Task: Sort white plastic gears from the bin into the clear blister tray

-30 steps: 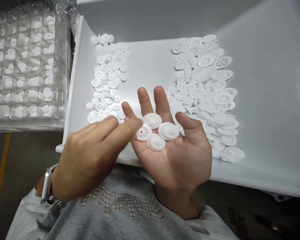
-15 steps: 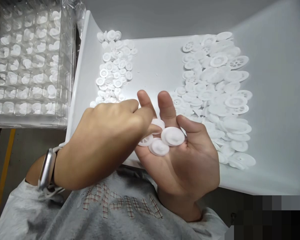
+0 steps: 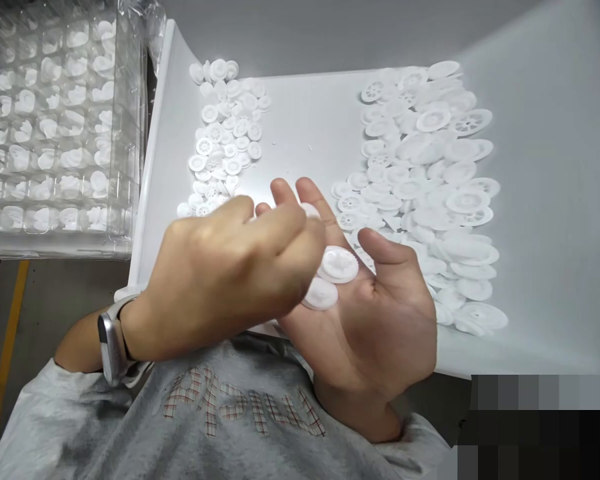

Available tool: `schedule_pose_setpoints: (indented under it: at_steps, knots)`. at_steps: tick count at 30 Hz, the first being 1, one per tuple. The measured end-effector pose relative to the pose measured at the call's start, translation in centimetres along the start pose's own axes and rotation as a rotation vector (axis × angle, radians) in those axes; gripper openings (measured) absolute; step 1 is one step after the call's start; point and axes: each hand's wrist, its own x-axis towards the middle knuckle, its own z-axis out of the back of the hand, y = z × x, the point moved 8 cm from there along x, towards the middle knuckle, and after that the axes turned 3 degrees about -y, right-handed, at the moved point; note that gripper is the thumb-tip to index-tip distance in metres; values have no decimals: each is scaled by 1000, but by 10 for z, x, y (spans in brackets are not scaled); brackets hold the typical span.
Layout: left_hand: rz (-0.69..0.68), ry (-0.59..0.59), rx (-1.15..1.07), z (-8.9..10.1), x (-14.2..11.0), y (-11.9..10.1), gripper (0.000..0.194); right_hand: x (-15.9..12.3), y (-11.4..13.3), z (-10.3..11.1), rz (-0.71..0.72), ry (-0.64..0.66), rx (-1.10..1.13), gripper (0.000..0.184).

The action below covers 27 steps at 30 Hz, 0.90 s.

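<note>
My right hand [image 3: 375, 313] is turned palm up, its fingers stretched away from me and its thumb apart. On it rest white plastic gears: one toothed gear [image 3: 339, 265] near the base of the fingers and a smoother one [image 3: 321, 294] just below it. My left hand [image 3: 240, 267], back upward, reaches over the right palm with curled fingers. Its fingertips are hidden, so what they pinch cannot be made out. The edge of another white disc [image 3: 310, 211] shows past its knuckles, against the right fingers.
A white bin [image 3: 305, 120] lies before me. Small gears [image 3: 225, 133] are heaped at its left, larger gears [image 3: 445, 167] at its right. Outside its left wall stands a clear compartmented tray [image 3: 55, 240] with white parts in its pockets.
My left hand has shifted right and curled further over the right palm, covering more gears. The uppermost visible gear now shows a patterned face. My right hand's fingers have spread and shifted slightly.
</note>
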Motion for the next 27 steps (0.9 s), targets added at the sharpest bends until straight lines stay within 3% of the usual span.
schedule_pose_setpoints:
  at_steps: [2, 8, 12, 18, 25, 27]
  knots:
    - [-38, 27, -47, -3, -3, -2, 22, -1, 1, -1, 10, 23, -11, 41]
    - [28, 23, -244, -3, -16, 17, 15, -1, 3, -1, 39, 53, -20, 41]
    - [70, 5, -274, -4, -26, 21, 21, -1, 4, -2, 53, 67, -29, 42]
    - [101, -43, -311, 0, -27, 2, 24, -2, 1, -3, 38, 61, -132, 46]
    - [116, 76, -194, -6, -7, -17, 19, -2, 0, 0, 46, 35, -191, 44]
    - [146, 95, -191, -6, -4, -18, 26, -2, 0, 1, 45, 22, -200, 42]
